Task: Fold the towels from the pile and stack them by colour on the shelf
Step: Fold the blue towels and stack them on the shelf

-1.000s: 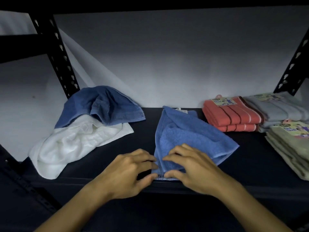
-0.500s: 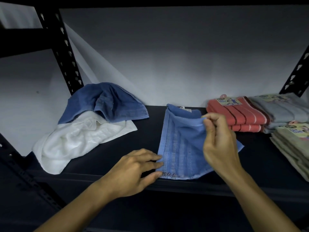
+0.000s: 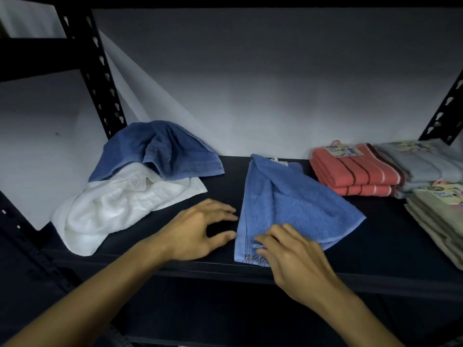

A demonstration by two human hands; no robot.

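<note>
Now | coral towels [image 3: 355, 175] | tag [image 3: 344, 151] reads "Face Towel"

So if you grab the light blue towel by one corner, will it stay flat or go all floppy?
Probably floppy: the light blue towel already lies creased and folded over itself on the shelf. It likely feels light, since the right hand works its near edge with just fingertips. Its fuzzy surface looks grippy rather than slippery.

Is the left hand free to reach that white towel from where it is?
Probably yes. The left hand rests open on the shelf beside the white towel, with bare shelf between them. The dark blue towel covers only the white towel's far part.
</note>
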